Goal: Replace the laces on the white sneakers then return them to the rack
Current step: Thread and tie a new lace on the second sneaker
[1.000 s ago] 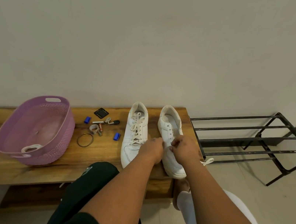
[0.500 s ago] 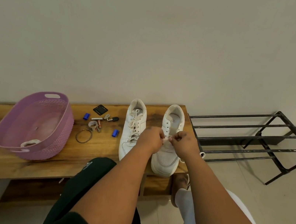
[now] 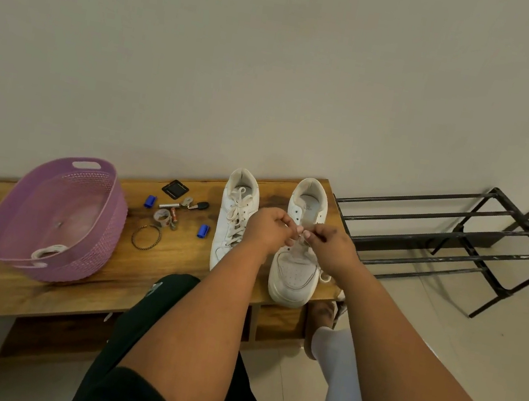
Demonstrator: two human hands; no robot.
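Observation:
Two white sneakers stand side by side on the wooden bench [image 3: 68,294], toes toward me. The left sneaker [image 3: 234,219] is fully laced. The right sneaker [image 3: 295,271] has open upper eyelets. Both my hands hover over its tongue: my left hand [image 3: 268,230] and my right hand [image 3: 328,245] each pinch a white lace [image 3: 298,240] with curled fingertips that nearly meet. A loose end of lace [image 3: 325,277] hangs at the shoe's right side. The black metal rack [image 3: 457,241] stands empty on the floor to the right.
A purple plastic basket [image 3: 55,219] with a coiled white lace inside sits on the bench's left. Small items lie between it and the shoes: blue caps [image 3: 202,231], a wire ring [image 3: 145,237], a key, a black square. My knees are below the bench edge.
The right sneaker has turned from angled to straight, toe toward me. Both hands have risen from low on the shoe to its middle eyelets, still pinching the lace.

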